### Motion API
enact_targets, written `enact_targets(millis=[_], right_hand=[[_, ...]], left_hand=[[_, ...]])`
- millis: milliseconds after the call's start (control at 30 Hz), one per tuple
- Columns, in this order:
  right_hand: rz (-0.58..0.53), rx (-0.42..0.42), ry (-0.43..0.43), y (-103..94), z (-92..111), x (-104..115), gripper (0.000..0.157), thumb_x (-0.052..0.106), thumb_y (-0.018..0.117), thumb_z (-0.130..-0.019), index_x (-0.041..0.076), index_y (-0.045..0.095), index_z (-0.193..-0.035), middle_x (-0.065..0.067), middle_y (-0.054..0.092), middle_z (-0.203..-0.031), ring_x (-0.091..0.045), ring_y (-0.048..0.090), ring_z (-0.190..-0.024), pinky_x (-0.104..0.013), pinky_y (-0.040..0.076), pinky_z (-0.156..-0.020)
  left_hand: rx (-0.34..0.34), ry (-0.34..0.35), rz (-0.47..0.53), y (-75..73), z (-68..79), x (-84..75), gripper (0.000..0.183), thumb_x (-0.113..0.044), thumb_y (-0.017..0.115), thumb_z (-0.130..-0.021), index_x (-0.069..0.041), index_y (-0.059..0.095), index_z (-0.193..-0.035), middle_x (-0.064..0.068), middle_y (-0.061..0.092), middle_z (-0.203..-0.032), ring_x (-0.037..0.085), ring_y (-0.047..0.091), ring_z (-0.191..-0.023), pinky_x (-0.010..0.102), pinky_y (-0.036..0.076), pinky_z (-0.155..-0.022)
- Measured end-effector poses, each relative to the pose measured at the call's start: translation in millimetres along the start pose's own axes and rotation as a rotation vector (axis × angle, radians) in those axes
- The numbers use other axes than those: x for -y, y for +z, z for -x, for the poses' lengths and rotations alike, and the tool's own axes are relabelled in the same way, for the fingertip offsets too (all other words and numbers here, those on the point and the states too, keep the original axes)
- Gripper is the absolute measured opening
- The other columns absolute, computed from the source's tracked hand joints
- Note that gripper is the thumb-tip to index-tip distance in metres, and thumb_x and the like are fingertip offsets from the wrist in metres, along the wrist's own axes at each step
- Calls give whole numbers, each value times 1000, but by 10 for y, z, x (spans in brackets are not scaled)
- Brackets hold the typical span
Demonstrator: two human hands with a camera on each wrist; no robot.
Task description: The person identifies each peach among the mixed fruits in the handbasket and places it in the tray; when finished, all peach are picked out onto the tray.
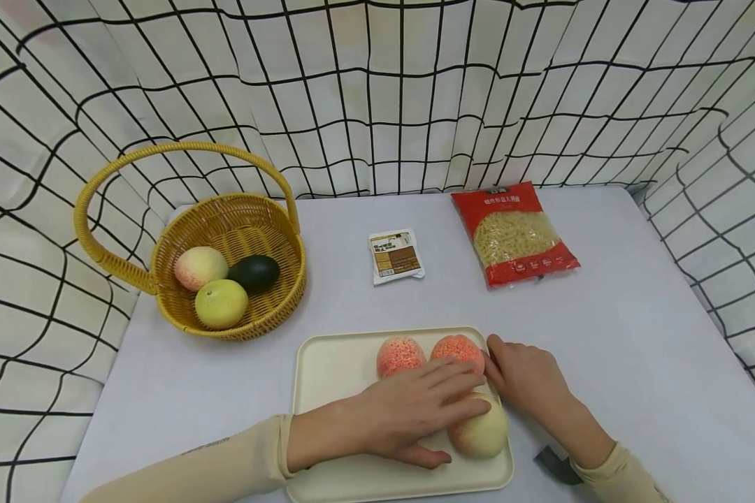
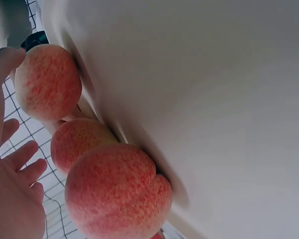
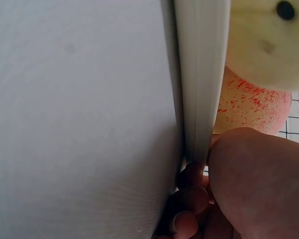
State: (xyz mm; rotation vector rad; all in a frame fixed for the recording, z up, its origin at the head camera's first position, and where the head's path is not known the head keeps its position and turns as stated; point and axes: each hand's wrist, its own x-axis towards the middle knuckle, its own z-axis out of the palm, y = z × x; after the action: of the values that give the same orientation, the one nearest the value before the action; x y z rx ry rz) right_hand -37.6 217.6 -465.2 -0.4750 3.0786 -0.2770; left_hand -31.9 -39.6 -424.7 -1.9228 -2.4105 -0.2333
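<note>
A cream tray (image 1: 333, 367) lies near the front of the table with three peaches at its right side. Two reddish peaches, one on the left (image 1: 400, 355) and one on the right (image 1: 458, 348), sit by the far rim; a paler peach (image 1: 483, 436) is nearer. My left hand (image 1: 412, 409) reaches over the tray, fingers spread above the peaches. In the left wrist view its thumb overlaps one peach (image 2: 50, 82); contact is unclear. With the thumb over the rim and fingers curled beneath, my right hand (image 1: 531, 377) grips the tray's right edge (image 3: 202, 74).
A yellow wicker basket (image 1: 292, 297) with a tall handle stands at the back left, holding a peach, a yellow-green fruit and a dark green avocado-like fruit. Farther back lie a small flat packet (image 1: 396, 256) and a red pasta bag (image 1: 516, 234). White gridded cloth surrounds the table.
</note>
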Motion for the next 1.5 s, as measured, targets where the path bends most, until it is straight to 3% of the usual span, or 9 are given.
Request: enact_targets(millis=[233,367,700,1067,1500], right_hand=[[-1,-7,-3,7,5,0,34,27,69,-101,16,47,-78,5,37,-56,-12,34,-52,-26,26,-47],[-3,17,6,-4,6,-1,33,27,69,-101,16,47,-79,5,38,-57,-11,35,-52,-26,26,-48],[-8,17,7,-6,3,6,33,27,69,-101,16,47,-79,5,38,-58,-12,35,-53,-26,25,-48],[-9,22,8,-4,-17,18,32,27,68,-101,16,47,-79,4,38,-58,-12,36,-54,-26,26,-48],[-7,43,16,-3,-22,19,31,28,67,-102,15,48,-81,4,39,-58,-13,36,-54,-26,25,-48]], left_hand=[[-238,-8,112,-79,73,112,61,-46,72,-96,-15,57,-147,5,57,-154,22,49,-149,43,35,-131],[-308,-44,130,-161,142,211,58,-42,75,-93,-15,60,-142,7,59,-149,24,53,-147,46,40,-128],[-382,-224,119,-347,477,517,59,-36,81,-88,-14,61,-139,9,60,-149,25,55,-144,43,45,-124],[-383,-364,75,-508,777,801,56,-28,80,-90,-13,61,-140,10,59,-149,29,60,-139,46,55,-112],[-367,-587,3,-633,1129,1130,43,-25,72,-97,-11,63,-137,12,61,-146,30,63,-133,48,62,-91]])
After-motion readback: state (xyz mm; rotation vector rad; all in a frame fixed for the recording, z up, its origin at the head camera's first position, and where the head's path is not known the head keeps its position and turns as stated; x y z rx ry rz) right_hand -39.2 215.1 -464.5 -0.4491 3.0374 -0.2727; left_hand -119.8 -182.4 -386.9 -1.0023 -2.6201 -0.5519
